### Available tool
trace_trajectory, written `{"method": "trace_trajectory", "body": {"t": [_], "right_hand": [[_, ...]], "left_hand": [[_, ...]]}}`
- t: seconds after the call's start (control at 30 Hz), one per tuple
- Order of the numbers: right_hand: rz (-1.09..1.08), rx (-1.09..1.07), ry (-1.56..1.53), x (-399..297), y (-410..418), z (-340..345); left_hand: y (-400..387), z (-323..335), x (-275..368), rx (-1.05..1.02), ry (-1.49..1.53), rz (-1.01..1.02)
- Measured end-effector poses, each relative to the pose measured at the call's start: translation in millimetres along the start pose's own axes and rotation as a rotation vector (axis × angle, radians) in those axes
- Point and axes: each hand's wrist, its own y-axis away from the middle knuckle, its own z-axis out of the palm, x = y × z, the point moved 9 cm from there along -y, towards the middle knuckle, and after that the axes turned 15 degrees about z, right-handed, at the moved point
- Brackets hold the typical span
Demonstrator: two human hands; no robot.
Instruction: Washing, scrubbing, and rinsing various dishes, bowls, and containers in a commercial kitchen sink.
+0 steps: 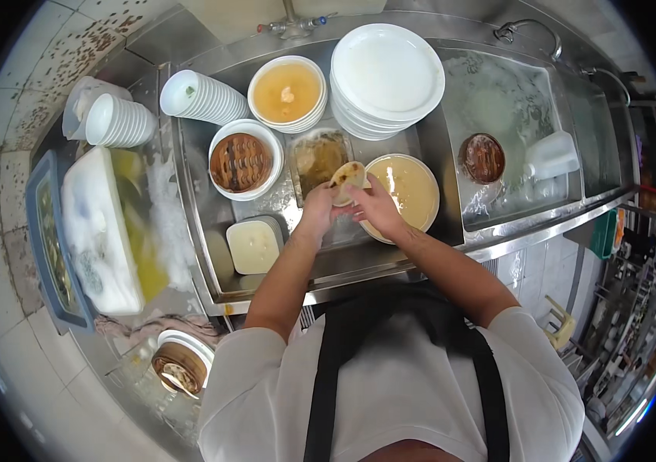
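Observation:
A small round pale dish (348, 177) with brown residue is held tilted over the middle sink basin (333, 263). My left hand (317, 212) grips its left edge. My right hand (381, 209) has its fingers on the lower right side of the same dish. Just beyond the hands lies a clear rectangular container (322, 156) with brownish contents. Partly behind my right hand is a large round bowl (411, 187) full of cloudy tan liquid. A stack of square pale dishes (254, 246) stands left of my left forearm.
Stacked white plates (388, 72), stacked bowls with orange liquid (287, 92), stacked cups (204, 97) and a bamboo steamer (241, 163) crowd the basin. In the water-filled right basin are another steamer (483, 159) and a white plastic jug (553, 156). A foam-covered white tub (100, 231) stands left.

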Motion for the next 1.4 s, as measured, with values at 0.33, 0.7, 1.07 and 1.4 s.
{"method": "trace_trajectory", "body": {"t": [0.33, 0.7, 1.07, 1.4], "right_hand": [[0.049, 0.020, -0.237, -6, 2, -47], [0.035, 0.047, -0.180, -31, -9, -30], [0.041, -0.050, 0.088, -39, -15, 15], [-0.079, -0.087, -0.115, -45, -20, -7]], "left_hand": [[-94, -13, 59, -0.062, -1.823, 0.702], [31, 52, 86, -0.383, -0.940, 0.648], [20, 69, 90, -0.317, -0.723, 0.700], [42, 58, 161, -0.147, -1.550, 1.257]]}}
